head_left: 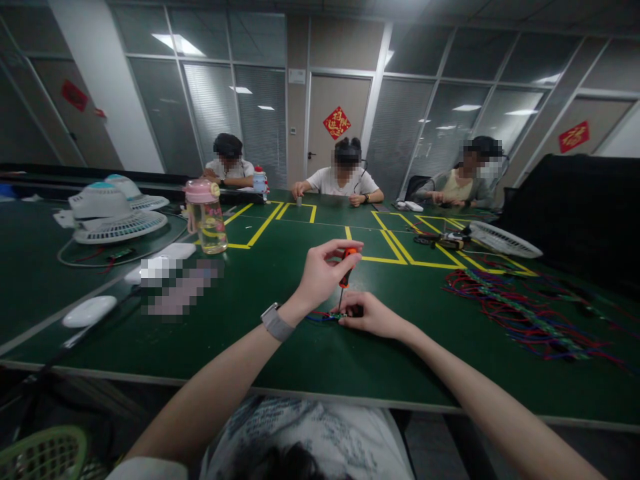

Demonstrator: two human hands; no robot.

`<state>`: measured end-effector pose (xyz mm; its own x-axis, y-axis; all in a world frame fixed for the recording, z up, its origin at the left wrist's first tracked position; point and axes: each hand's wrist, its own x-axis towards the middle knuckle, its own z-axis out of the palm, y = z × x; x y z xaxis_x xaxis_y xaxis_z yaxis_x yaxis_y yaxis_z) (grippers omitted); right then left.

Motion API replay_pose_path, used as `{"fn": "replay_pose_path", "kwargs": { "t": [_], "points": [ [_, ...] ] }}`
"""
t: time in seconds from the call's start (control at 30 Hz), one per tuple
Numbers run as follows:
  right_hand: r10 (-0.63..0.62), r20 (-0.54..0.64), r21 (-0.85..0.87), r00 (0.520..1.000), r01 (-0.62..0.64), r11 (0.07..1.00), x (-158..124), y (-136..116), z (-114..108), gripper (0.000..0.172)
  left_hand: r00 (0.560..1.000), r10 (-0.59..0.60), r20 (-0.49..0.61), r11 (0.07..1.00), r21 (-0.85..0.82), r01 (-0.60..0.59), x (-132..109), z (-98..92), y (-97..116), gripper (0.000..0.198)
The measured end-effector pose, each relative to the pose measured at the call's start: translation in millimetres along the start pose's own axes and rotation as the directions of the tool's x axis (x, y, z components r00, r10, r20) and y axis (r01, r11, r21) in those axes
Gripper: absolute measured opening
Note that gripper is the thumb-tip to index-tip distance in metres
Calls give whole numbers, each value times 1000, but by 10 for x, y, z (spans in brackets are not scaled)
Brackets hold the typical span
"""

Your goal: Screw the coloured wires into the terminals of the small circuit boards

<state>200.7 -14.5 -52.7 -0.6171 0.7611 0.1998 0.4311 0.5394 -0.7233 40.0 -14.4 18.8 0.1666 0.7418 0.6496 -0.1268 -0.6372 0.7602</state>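
Note:
My left hand (pixel 327 270) is closed round the orange and black handle of a screwdriver (pixel 345 275), which stands nearly upright. Its thin shaft points down onto a small green circuit board (pixel 336 316) lying on the table. My right hand (pixel 367 312) rests on the tabletop and grips the board's right end between its fingers. Red and blue wires (pixel 316 316) run out from the board to the left. Whether the tip sits in a screw is too small to tell.
Many wired circuit boards (pixel 525 313) lie at the right. A pink-lidded bottle (pixel 207 220), white fan parts (pixel 117 213) and a white oval device (pixel 90 311) stand at the left. Opened fan parts (pixel 505 240) lie at the right back. Three people sit across the green table (pixel 240 360).

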Motion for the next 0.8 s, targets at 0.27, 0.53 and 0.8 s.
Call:
{"fn": "replay_pose_path", "kwargs": {
  "t": [0.27,0.53,0.8],
  "points": [
    [-1,-16,-11,1000,1,1000,5,-8,4,14,964,259,55,853,455,-255,-19,-77,29,24],
    [12,-2,-13,1000,-12,1000,-7,-30,-7,16,1000,-13,26,999,30,13,18,-34,-45,26],
    [2,-22,-19,1000,-3,1000,-5,-4,4,17,978,202,-57,861,486,-149,0,-93,38,15]
  ]
}}
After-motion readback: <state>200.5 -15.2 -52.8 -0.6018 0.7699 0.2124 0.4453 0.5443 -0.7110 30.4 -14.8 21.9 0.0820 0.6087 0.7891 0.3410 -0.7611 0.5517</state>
